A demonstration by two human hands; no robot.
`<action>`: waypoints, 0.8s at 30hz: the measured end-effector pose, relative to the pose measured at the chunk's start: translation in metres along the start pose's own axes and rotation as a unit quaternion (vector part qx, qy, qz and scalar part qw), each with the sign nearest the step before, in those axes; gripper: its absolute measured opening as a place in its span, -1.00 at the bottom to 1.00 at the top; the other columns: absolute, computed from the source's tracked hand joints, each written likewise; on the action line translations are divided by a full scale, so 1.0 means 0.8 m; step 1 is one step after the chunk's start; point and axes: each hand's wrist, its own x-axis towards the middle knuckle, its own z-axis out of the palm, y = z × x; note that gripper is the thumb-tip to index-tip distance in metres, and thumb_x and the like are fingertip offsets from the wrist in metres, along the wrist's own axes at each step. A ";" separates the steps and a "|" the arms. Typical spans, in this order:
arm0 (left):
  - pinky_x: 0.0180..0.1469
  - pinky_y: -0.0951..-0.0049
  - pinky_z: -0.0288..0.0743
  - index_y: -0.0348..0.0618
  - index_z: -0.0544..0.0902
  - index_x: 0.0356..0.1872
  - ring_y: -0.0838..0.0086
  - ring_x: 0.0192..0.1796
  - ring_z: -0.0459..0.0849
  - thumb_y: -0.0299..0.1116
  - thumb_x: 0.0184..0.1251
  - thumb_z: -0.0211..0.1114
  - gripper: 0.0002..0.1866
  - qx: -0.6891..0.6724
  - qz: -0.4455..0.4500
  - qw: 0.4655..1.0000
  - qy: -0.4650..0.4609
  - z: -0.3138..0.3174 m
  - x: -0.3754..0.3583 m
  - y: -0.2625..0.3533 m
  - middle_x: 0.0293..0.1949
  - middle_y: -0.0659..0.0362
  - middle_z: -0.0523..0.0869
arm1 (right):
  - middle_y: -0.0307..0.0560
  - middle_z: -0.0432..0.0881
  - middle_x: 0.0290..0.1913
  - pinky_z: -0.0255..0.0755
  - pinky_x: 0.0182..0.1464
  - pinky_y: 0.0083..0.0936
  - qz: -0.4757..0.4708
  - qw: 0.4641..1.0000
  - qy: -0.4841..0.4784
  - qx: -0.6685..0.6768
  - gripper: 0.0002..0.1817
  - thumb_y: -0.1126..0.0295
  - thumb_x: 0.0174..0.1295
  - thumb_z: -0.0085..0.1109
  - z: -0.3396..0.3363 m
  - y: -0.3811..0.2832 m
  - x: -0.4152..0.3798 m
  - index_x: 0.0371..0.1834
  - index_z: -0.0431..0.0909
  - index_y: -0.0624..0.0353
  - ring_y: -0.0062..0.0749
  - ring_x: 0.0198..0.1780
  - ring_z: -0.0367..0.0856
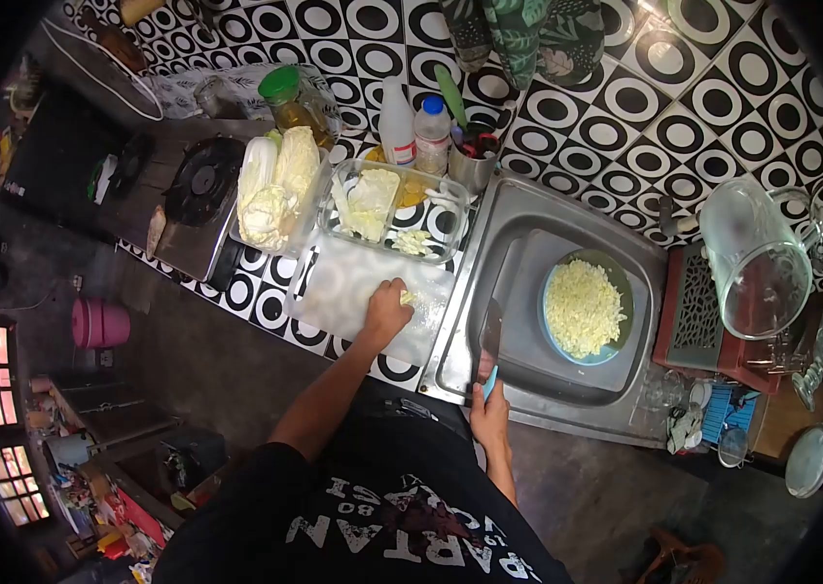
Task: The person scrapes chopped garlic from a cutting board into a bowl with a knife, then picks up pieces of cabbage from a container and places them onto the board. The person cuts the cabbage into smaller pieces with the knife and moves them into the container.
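On the translucent cutting board (334, 287), my left hand (389, 310) is closed, with small pale cabbage pieces (408, 297) at its fingertips. My right hand (489, 409) grips the light blue handle of a knife (490, 343), whose blade points up over the left side of the sink. A bowl (545, 310) full of chopped cabbage (584, 308) sits in the sink basin. Behind the board, a clear divided container (450, 224) holds cabbage leaves (370, 202) and small pieces. Whole cabbages (277, 185) lie in a tray to its left.
A stove (199, 185) stands at the left. Bottles (432, 134) and a utensil cup (473, 165) are behind the container. Right of the metal sink (518, 209) are a large glass jar (757, 258) and a red-brown rack (689, 302).
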 end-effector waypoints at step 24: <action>0.14 0.25 0.34 -0.13 0.51 0.06 0.21 0.06 0.47 -0.47 -0.02 0.22 -0.51 0.064 0.304 0.950 -0.041 -0.066 0.139 0.024 0.00 0.06 0.55 | 0.42 0.53 -0.40 0.31 -0.25 0.04 -0.004 1.000 0.018 0.003 -0.68 0.20 0.31 -0.06 -0.017 0.008 0.007 -0.16 0.29 0.29 0.41 -0.25 0.48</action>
